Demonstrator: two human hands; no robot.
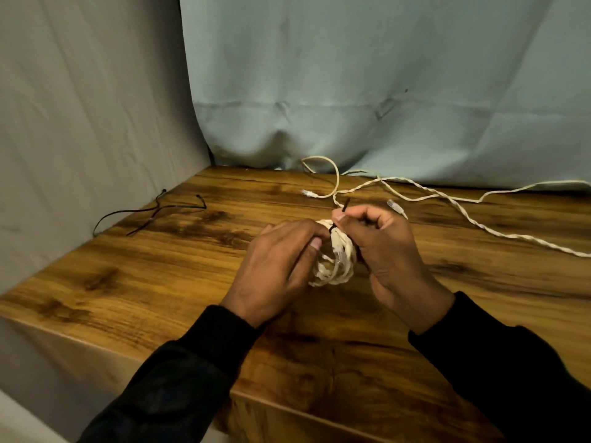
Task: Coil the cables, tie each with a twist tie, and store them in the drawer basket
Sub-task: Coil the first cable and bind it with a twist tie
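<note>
1. We hold the coiled cable [334, 257] between our two hands just above the tabletop [160, 282], roughly at its middle; the coil is a small white bundle whose loops hang downward from the top, where it is gathered

2. The twist tie [342, 212] crosses the top of the coil and its free end sticks up and slightly to the right, toward the far edge; that upward-pointing end is the axis the coming twist turns about, we judge

3. Our right hand [393, 254] is the nearer one to that end: its grip is closed, thumb and forefinger pinched on the tie just below the tip, with the coil lying below and to the left of the pinch

4. Our left hand [278, 266] sits on the coil's left side, fingers curled in and pressed on the dark wrap where it meets the bundle; whether it pinches the tie's other end or only steadies the coil we cannot tell

5. So the tie runs from the left-hand side up to the right-hand pinch, and the two ends must meet above the coil to be twisted

6. A loose cable [447, 199] trails across the far right, well apart from the coil; spare ties [153, 212] lie at the far left; no drawer basket is in view
</note>
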